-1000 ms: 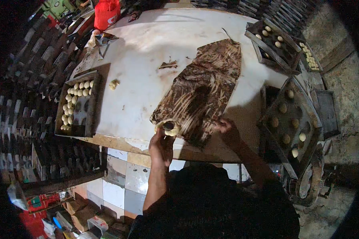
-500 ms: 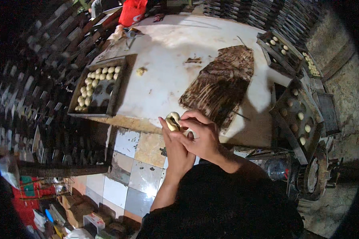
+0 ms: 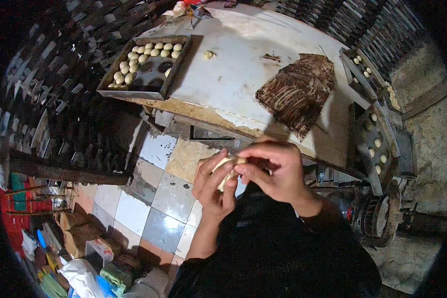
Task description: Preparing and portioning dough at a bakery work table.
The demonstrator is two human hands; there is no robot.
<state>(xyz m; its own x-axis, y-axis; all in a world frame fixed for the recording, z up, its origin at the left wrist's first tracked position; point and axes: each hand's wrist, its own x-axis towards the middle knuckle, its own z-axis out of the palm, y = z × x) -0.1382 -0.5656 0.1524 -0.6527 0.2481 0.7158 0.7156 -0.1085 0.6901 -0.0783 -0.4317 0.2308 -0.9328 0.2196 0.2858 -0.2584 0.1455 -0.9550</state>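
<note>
A small piece of pale dough (image 3: pixel 225 179) sits in my left hand (image 3: pixel 209 185), the fingers curled around it. At its upper edge my right hand (image 3: pixel 279 166) pinches with thumb and fingertips, closed on the dough. Much of the dough is hidden behind my fingers. Both hands are in front of the table edge, above the floor. On the white tabletop (image 3: pixel 233 74) beyond lies a flat, streaky dark brown mass (image 3: pixel 299 92). To the left, a metal tray (image 3: pixel 140 92) holds rows of pale dough balls (image 3: pixel 133 62).
At the right edge of the table stand more dark trays (image 3: pixel 365 176) with a few pale balls. A dough scrap (image 3: pixel 209 54) and a small brown stick-like piece (image 3: pixel 271 57) lie on the tabletop. Boxes and bags (image 3: pixel 82 275) crowd the tiled floor (image 3: pixel 176 206) at lower left.
My hands now show in front of the table edge, and the view has shifted. My left fingers have curled around the dough, which showed a dark slit or filling before.
</note>
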